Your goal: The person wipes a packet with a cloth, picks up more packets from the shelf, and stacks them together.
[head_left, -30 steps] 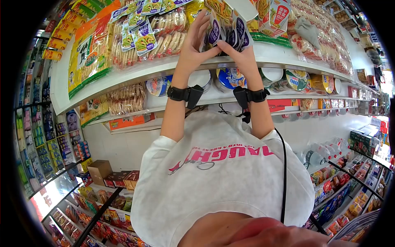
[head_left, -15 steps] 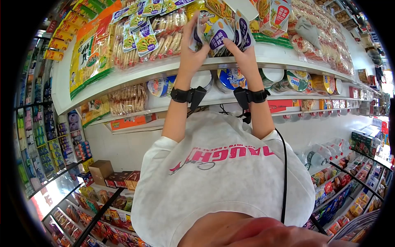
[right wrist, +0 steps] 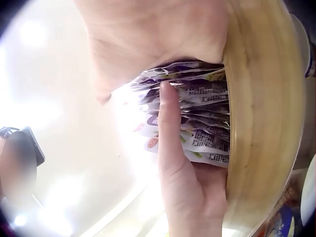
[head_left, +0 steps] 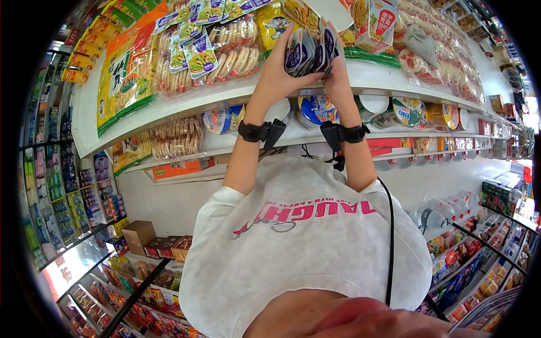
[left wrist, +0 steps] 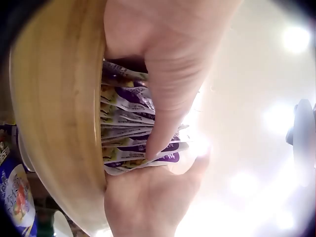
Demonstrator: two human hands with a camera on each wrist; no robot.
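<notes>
Both hands hold a thick bunch of snack packets point(head_left: 304, 53) with purple labels, standing on edge at the shelf's front. My left hand point(head_left: 276, 79) is along the bunch's left side, its thumb point(left wrist: 165, 113) laid across the near ends of the packets. On the opposite side, my right hand point(head_left: 338, 81) presses its palm against the outermost packet, and its thumb stands away from them. The packets' near ends show as a tight row of layers in both wrist views. The far fingertips are hidden behind the bunch.
Similar packets point(head_left: 200, 53) lie on bagged snacks left of the hands. A yellow bag point(head_left: 272, 25) is behind the left hand; an open snack box point(head_left: 380, 25) stands to the right. Bowl tubs point(head_left: 315, 107) fill the shelf below the wooden-looking shelf edge point(left wrist: 59, 98).
The packets were fanned and tilted between the hands; now they stand pressed together in a tighter bunch. The right thumb has come off their front, and the left thumb now reaches across it.
</notes>
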